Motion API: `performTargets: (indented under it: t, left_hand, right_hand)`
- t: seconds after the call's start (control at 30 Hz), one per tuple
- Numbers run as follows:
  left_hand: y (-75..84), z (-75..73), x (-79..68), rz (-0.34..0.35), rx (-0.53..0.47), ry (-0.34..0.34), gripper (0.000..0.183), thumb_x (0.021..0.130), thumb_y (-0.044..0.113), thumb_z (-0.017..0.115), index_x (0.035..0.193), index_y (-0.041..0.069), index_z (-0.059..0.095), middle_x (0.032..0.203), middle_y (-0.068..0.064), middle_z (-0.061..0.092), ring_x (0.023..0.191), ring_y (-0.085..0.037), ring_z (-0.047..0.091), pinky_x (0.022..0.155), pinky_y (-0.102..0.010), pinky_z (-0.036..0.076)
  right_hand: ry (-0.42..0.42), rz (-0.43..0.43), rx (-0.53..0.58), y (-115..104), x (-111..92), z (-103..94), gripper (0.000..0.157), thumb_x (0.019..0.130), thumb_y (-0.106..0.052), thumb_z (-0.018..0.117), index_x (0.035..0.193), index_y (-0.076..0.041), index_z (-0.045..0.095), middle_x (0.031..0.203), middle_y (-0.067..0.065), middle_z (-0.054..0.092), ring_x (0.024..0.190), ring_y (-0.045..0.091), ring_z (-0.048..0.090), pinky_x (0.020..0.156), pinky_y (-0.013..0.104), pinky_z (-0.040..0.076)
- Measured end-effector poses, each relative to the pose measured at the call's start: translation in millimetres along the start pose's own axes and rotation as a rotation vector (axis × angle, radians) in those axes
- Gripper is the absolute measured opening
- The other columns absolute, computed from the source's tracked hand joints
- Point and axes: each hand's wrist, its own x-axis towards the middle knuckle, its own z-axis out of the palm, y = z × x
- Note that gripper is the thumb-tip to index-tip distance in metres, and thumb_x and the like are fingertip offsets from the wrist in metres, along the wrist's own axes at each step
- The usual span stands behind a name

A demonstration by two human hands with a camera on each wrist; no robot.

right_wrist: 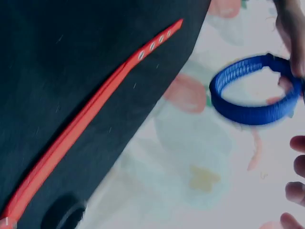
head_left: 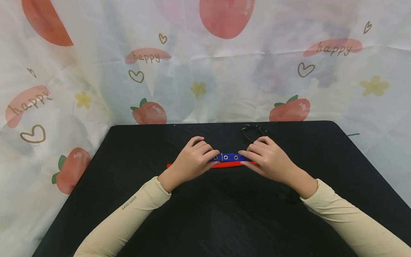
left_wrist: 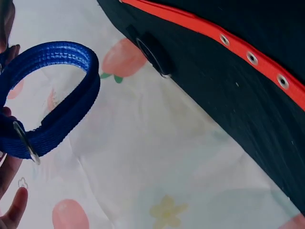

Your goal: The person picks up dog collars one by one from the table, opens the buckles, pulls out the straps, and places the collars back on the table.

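Note:
A blue collar (head_left: 230, 157) with metal eyelets is bent into a loop above the table and held between both hands. My left hand (head_left: 194, 159) pinches its left side between thumb and forefinger, close to a metal ring or buckle part. On the other side, the right hand (head_left: 269, 159) pinches the band with thumb and fingers. The left wrist view shows the loop (left_wrist: 78, 112) closed, with a metal ring hanging from it; the right wrist view shows the same band (right_wrist: 252, 114). Below it a red collar (head_left: 228, 164) with eyelets lies stretched out flat, apart from the blue one.
Near the table's back edge lies a black collar (head_left: 259, 129) curled in a ring, just beyond the right hand. The black tabletop (head_left: 218, 214) reaches toward the person. A fruit-printed white cloth (head_left: 224, 89) hangs behind and at the sides.

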Motion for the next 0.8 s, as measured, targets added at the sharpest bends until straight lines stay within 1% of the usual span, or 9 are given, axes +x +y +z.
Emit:
performTargets:
  t: [0.1,0.2,0.33,0.5,0.67,0.73,0.8]
  left_hand:
    - [-1.7,0.2,-1.4,0.011,0.007,-0.021,0.025,0.076,0.032,0.078,0.092,0.015,0.069,0.080,0.003,0.068,0.078,-0.013,0.062,0.094,-0.035,0.047]
    - [-1.6,0.9,-0.9,0.028,-0.004,-0.029,0.025,0.076,0.030,0.078,0.093,0.014,0.068,0.082,0.002,0.069,0.079,-0.013,0.062,0.093,-0.034,0.048]
    - [0.0,-0.3,0.5,0.037,-0.039,-0.031,0.025,0.076,0.028,0.078,0.094,0.013,0.068,0.083,0.002,0.069,0.081,-0.013,0.062,0.094,-0.032,0.048]
    - [2.2,-2.0,3.4,0.043,-0.081,-0.030,0.025,0.077,0.029,0.078,0.094,0.013,0.069,0.082,0.003,0.068,0.080,-0.013,0.061,0.094,-0.031,0.047]
    - [6.8,-0.9,6.4,0.076,-0.074,-0.005,0.024,0.076,0.030,0.078,0.092,0.015,0.069,0.078,0.003,0.066,0.078,-0.012,0.061,0.092,-0.030,0.048]
    - [9.1,-0.2,7.7,0.092,-0.068,0.003,0.023,0.077,0.030,0.077,0.092,0.015,0.069,0.078,0.003,0.065,0.077,-0.011,0.061,0.092,-0.030,0.048]
    - [10.7,-0.4,8.5,0.091,-0.067,0.004,0.023,0.077,0.030,0.077,0.093,0.015,0.068,0.078,0.003,0.066,0.078,-0.011,0.061,0.092,-0.030,0.048]
  right_hand:
    - [-0.002,-0.058,-0.039,2.3,-2.7,1.4,0.045,0.100,-0.034,0.041,0.088,-0.004,0.073,0.069,0.005,0.063,0.063,0.017,0.055,0.070,0.038,0.049]
    - [0.017,-0.097,-0.031,2.9,-3.7,5.4,0.040,0.099,-0.030,0.045,0.089,-0.003,0.072,0.069,0.004,0.063,0.063,0.017,0.055,0.070,0.038,0.049]
    - [0.068,-0.108,0.000,4.2,-4.7,9.9,0.039,0.099,-0.030,0.046,0.090,-0.003,0.072,0.070,0.003,0.063,0.063,0.017,0.054,0.069,0.038,0.050]
    - [0.095,-0.118,0.025,5.0,-5.0,12.1,0.037,0.098,-0.030,0.048,0.091,-0.003,0.072,0.070,0.003,0.063,0.064,0.017,0.053,0.070,0.038,0.051]
    - [0.142,-0.148,0.041,-0.3,-0.6,16.2,0.033,0.097,-0.027,0.050,0.091,-0.003,0.072,0.070,0.002,0.061,0.063,0.015,0.051,0.069,0.037,0.050]
    - [0.150,-0.164,0.044,-3.0,2.5,18.7,0.032,0.097,-0.026,0.051,0.092,-0.003,0.072,0.070,0.001,0.060,0.063,0.015,0.051,0.069,0.037,0.050]
    - [0.146,-0.163,0.047,-5.0,4.7,20.1,0.032,0.097,-0.026,0.051,0.093,-0.003,0.072,0.071,0.001,0.061,0.063,0.015,0.052,0.070,0.037,0.050]
